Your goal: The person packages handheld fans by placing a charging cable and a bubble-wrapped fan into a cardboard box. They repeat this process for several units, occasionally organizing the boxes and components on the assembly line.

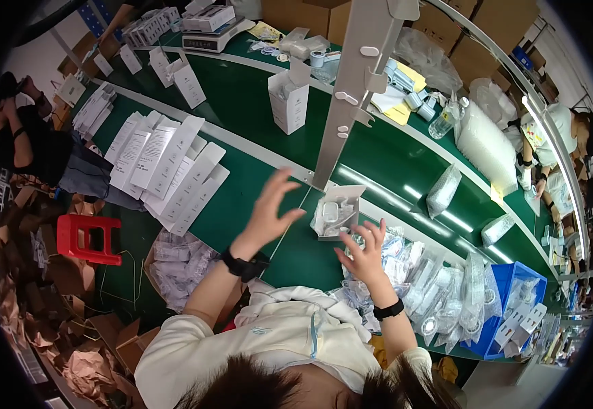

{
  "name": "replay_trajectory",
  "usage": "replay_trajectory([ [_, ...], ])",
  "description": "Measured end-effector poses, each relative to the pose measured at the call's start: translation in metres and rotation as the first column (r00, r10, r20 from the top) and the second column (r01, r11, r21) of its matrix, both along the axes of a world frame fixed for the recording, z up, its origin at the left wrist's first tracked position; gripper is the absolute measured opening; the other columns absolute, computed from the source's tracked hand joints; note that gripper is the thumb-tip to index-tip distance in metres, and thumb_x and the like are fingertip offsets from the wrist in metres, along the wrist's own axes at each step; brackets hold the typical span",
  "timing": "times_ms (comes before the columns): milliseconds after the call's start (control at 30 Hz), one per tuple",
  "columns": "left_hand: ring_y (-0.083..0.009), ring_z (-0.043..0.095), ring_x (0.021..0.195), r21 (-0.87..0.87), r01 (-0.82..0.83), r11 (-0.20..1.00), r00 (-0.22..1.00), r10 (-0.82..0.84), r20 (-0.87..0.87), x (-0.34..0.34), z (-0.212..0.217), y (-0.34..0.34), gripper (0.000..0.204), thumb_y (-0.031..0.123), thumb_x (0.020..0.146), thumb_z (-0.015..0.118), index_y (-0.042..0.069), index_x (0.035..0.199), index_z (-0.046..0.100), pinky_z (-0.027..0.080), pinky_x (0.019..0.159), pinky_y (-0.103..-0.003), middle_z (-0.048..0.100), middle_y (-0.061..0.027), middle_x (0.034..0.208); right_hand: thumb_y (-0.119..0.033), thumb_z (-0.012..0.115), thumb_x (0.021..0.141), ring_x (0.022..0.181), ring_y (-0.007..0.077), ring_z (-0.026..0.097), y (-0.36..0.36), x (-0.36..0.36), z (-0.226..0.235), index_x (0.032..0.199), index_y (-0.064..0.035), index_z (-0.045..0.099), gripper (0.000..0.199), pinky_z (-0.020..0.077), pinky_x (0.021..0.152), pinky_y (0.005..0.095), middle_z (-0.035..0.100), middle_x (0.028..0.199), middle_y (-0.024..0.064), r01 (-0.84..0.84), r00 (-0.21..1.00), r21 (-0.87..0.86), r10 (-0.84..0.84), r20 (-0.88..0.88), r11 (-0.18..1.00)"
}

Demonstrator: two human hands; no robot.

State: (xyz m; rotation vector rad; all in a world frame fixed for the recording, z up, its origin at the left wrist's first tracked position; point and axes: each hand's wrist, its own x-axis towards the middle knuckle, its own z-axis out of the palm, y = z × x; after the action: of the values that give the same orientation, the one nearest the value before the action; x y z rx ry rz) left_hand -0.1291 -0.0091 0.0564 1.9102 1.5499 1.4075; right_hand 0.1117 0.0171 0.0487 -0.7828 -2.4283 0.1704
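Above green bench [303, 264], L hand [266, 217] & R hand [366, 258] both released, nr open white box [343, 192]

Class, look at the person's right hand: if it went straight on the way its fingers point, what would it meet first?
The right hand would probably meet the open white box first, though the hand's height is unclear.

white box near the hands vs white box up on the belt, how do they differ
The near box sits on the worktable; the belt box stands on the green belt. The near box mostly shows its opening and contents, the belt box its tall sides. Both are white and open.
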Motion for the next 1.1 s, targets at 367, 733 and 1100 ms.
replay_trajectory([
  [367, -0.0334, 0.017, 0.13, 0.3, -0.776, 0.555, 0.217, 0.682, -0.699, -0.212, 0.01, -0.036, 0.089, 0.023, 0.061, 0.075, 0.021, 0.135, 0.027, 0.024, 0.093, -0.058, 0.016, -0.0107, 0.143, -0.013, 0.082, 0.052, 0.123, 0.0232, 0.032, 0.069, 0.007, -0.019, 0.137, -0.0032, 0.004, 0.116, 0.0264, 0.102, 0.0326, 0.032, 0.132, 0.0153, -0.066, 0.921, -0.763, -0.254, -0.294, 0.643],
  [733, -0.0421, 0.028, 0.122, -0.381, -0.539, 0.751, 0.786, 0.286, -0.549, -0.103, 0.048, -0.039, 0.086, 0.019, 0.068, 0.068, 0.013, 0.137, 0.018, 0.026, 0.099, -0.047, 0.026, -0.0256, 0.134, -0.014, 0.078, 0.055, 0.119, 0.021, 0.036, 0.218, 0.048, -0.03, 0.137, -0.006, 0.014, 0.104, 0.0312, 0.098, 0.0327, 0.033, 0.132, 0.0103, 0.152, 0.712, -0.563, -0.485, -0.508, 0.812],
  [1100, -0.0417, 0.039, 0.109, -0.889, -0.128, 0.439, 0.93, -0.258, -0.261, 0.045, -0.018, -0.016, 0.095, 0.035, 0.066, 0.07, 0.011, 0.138, 0.014, 0.029, 0.087, -0.058, 0.027, -0.0241, 0.132, -0.026, 0.064, 0.069, 0.112, 0.0288, 0.043, 0.275, 0.133, -0.06, 0.136, -0.0088, 0.024, 0.08, 0.0401, 0.087, 0.0381, 0.04, 0.125, 0.0228, 0.886, 0.276, -0.457, -0.885, 0.374, 0.083],
])
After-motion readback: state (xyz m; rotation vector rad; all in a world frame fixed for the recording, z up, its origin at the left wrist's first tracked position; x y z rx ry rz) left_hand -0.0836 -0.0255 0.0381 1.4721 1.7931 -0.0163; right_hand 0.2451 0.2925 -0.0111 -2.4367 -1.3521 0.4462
